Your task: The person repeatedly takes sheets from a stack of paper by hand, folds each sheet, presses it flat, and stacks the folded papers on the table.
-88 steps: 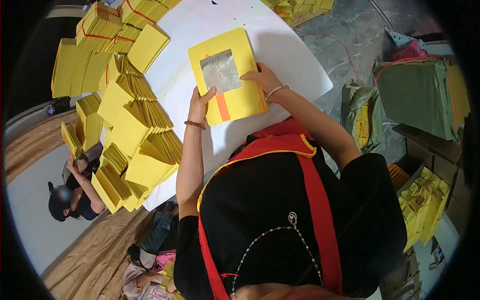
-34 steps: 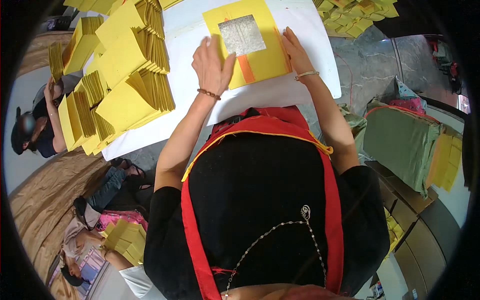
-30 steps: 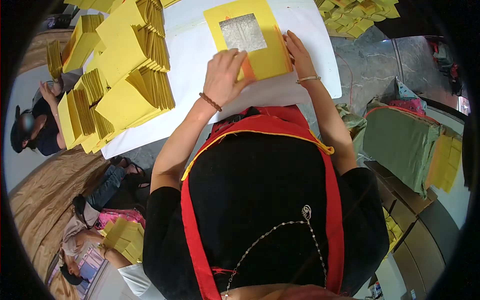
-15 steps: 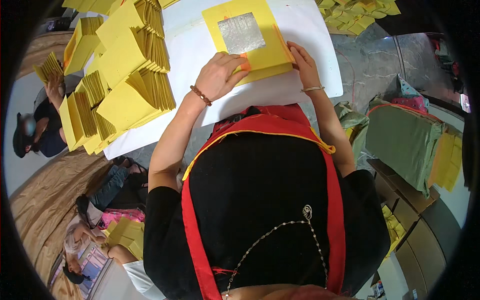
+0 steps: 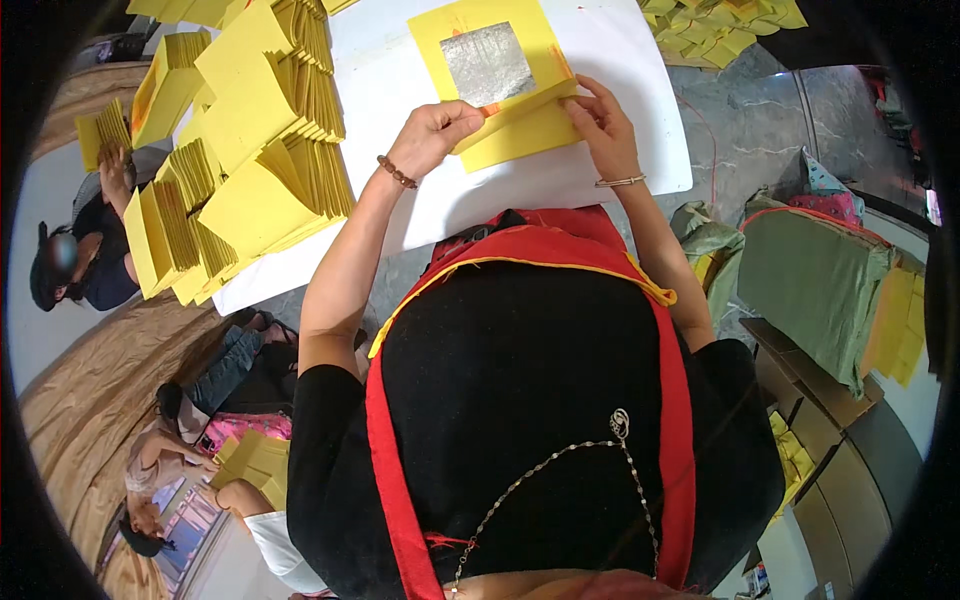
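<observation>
A yellow paper sheet (image 5: 520,135) with a silver foil square (image 5: 488,64) and orange marks lies on the white table in front of me. A folded edge runs across it just below the foil, and a wide yellow part shows on the near side of the fold. My left hand (image 5: 438,136) pinches the left end of this fold between thumb and fingers. My right hand (image 5: 606,128) grips the right end, its thumb on the near side. Whether more than one sheet lies there, I cannot tell.
Stacks of folded yellow paper (image 5: 270,190) cover the left part of the white table (image 5: 390,60). A person at the left edge holds a yellow bundle (image 5: 103,135). Another person sits at lower left. Green wrapped bales (image 5: 810,275) and more yellow paper (image 5: 715,30) are on the right.
The folded edge has risen and moved away from me, so more yellow shows on its near side. Both hands have shifted slightly, with my left fingers now pinched on the edge.
</observation>
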Demonstrator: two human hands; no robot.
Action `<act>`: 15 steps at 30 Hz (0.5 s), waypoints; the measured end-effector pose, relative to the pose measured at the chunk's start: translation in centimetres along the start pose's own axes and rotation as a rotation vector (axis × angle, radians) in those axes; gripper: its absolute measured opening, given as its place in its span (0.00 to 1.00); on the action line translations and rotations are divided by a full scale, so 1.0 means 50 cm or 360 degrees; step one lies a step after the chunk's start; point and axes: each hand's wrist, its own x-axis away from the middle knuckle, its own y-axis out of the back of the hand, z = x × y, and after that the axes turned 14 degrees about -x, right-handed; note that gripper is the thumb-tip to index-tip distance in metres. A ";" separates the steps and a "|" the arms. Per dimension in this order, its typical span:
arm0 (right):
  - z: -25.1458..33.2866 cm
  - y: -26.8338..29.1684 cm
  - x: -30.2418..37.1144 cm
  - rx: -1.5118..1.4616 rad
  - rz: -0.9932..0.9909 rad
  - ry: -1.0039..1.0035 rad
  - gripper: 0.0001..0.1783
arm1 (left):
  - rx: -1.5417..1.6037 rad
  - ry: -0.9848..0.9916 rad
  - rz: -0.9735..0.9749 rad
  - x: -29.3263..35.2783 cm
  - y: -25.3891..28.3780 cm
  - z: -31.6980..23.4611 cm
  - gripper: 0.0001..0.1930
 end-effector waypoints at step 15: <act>0.015 0.006 -0.013 -0.0235 -0.0034 -0.0205 0.24 | 0.0047 -0.0174 0.0111 -0.012 0.005 0.023 0.08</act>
